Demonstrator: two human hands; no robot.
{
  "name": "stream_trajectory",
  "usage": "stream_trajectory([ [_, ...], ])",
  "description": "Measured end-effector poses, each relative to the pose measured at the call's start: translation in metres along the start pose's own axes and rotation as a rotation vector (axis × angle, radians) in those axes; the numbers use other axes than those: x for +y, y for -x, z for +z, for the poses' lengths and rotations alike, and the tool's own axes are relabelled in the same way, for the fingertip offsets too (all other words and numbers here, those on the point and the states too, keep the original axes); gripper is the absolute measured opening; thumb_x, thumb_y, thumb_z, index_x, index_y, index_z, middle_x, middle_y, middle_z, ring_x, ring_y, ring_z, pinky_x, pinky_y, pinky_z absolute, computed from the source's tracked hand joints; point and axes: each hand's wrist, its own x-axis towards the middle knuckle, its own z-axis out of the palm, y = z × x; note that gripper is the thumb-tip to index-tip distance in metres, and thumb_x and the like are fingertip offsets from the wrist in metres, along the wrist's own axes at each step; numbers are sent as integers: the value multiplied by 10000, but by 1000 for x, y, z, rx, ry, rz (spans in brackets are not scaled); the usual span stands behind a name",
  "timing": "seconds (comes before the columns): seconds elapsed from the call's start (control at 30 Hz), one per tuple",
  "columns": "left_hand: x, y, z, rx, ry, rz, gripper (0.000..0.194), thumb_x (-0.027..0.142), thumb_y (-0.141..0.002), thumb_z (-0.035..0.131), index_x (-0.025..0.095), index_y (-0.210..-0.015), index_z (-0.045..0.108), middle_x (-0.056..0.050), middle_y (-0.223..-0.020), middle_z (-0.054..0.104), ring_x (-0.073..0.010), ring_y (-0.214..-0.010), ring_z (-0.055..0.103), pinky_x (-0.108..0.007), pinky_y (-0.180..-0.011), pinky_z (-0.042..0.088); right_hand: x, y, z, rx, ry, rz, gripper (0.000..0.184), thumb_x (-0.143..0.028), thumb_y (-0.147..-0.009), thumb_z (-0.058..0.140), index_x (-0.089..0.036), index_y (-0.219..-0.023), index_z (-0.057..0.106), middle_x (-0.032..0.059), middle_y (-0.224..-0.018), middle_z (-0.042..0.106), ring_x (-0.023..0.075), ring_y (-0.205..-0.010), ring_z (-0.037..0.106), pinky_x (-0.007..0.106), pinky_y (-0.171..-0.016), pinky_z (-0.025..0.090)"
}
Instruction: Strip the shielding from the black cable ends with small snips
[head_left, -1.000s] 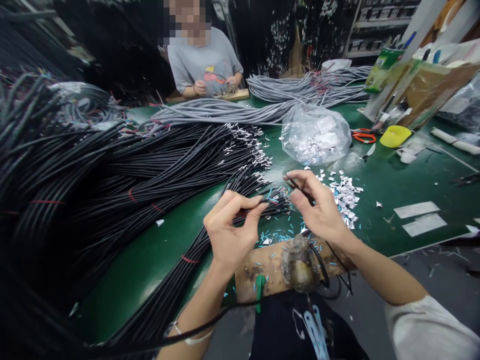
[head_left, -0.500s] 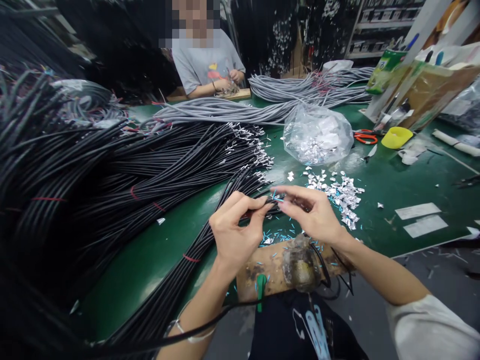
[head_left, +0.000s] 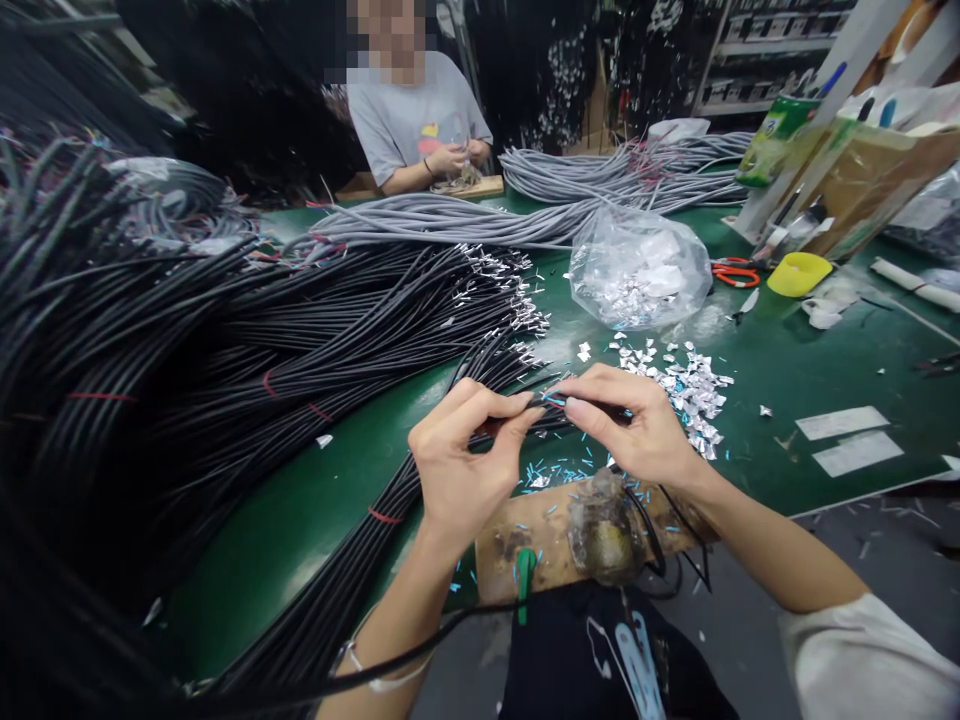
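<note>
My left hand [head_left: 472, 450] is closed in a pinch on the end of a black cable, most of which its fingers hide. Thin blue and red wires [head_left: 553, 398] stick out of that end, between the two hands. My right hand [head_left: 634, 420] pinches these wires from the other side, thumb against forefinger. Below the fingertips, several short blue wire scraps [head_left: 559, 470] lie scattered. A bundle of black cables [head_left: 360, 570] passes under my left hand, bound with a red tie [head_left: 385, 516]. Nearest my lap is a wooden board [head_left: 502, 540] carrying a worn metal device [head_left: 611, 535].
Large bundles of black cable [head_left: 337, 320] and grey cable [head_left: 450, 220] cover the left and back. Foil scraps [head_left: 697, 390], a clear plastic bag [head_left: 637, 270], orange-handled scissors [head_left: 735, 272] and a yellow cup [head_left: 799, 273] sit to the right. A co-worker [head_left: 416, 120] sits opposite.
My right fingers have come down and closed together on the thin wires, where they were more spread before. My left hand keeps its pinch. The co-worker's hands have shifted slightly.
</note>
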Motion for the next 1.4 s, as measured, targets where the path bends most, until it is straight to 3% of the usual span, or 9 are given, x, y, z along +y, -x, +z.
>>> stream_trajectory([
  [0.5,2,3,2,22,-58,28,109,76,-706,695,171,-728,646,39,-660,596,-60,-569,517,-188,-507,420,1,0,0,2,-16,21,176,-249,-834,597,-176,-945,713,27,-754,647,91,-635,542,241,-562,413],
  [0.83,2,4,4,55,-156,92,116,72,-714,686,171,-754,639,42,-635,572,-63,-559,510,-194,-520,419,0,-1,3,-51,-213,254,233,-328,-823,591,-169,-930,724,38,-747,606,113,-656,518,266,-567,392],
  [1.07,2,6,6,94,-178,152,143,49,-699,695,164,-763,638,42,-640,556,-58,-561,499,-188,-543,424,0,-1,3,-16,-121,190,215,-309,-827,594,-181,-937,727,26,-728,611,94,-613,488,248,-543,372],
  [1.4,6,5,7,55,-206,137,127,67,-714,687,162,-776,630,25,-671,583,-73,-595,520,-195,-562,447,0,-1,1,10,-47,140,186,-287,-821,609,-183,-918,729,27,-735,648,89,-606,512,236,-533,388],
])
